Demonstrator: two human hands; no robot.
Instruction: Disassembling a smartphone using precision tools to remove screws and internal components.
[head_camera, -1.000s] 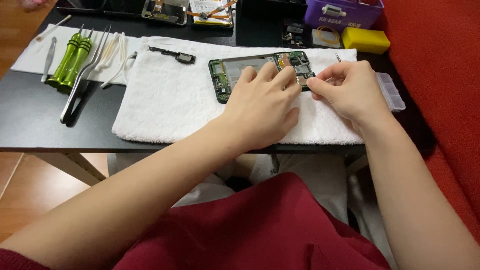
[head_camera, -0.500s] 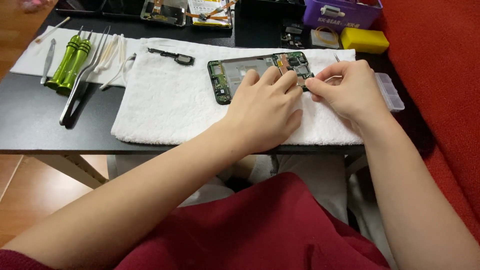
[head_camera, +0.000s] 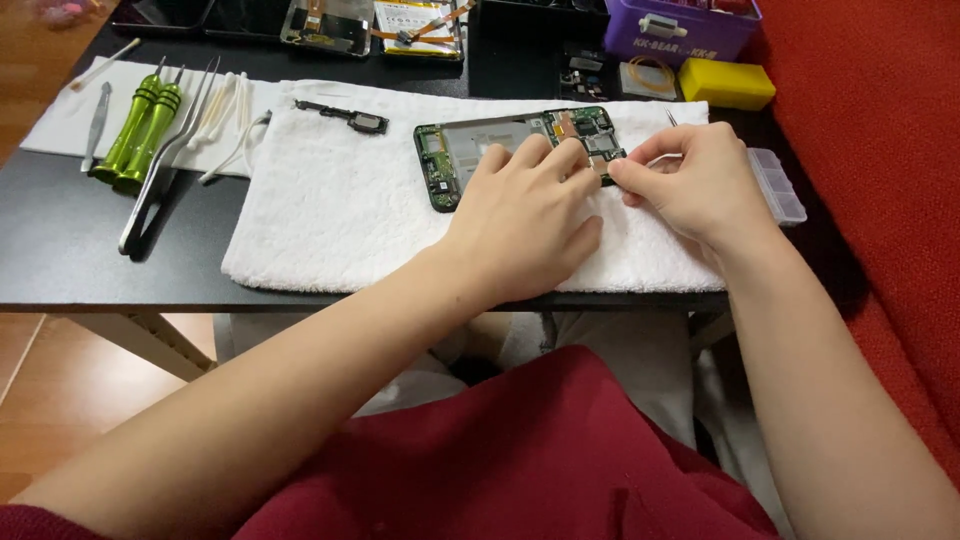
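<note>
The left hand (head_camera: 525, 215) presses flat on the opened phone board (head_camera: 520, 150) on the white towel (head_camera: 340, 210). The right hand (head_camera: 690, 185) pinches thin tweezers (head_camera: 671, 119) beside it. Just right of that hand sits a clear little-parts box (head_camera: 780, 185); I cannot tell what is inside.

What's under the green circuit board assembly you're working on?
The green circuit board assembly lies on a white terry towel, which covers the black table. The left hand hides the board's near edge; the right hand, pinching thin metal tweezers, hides its right corner.
</note>
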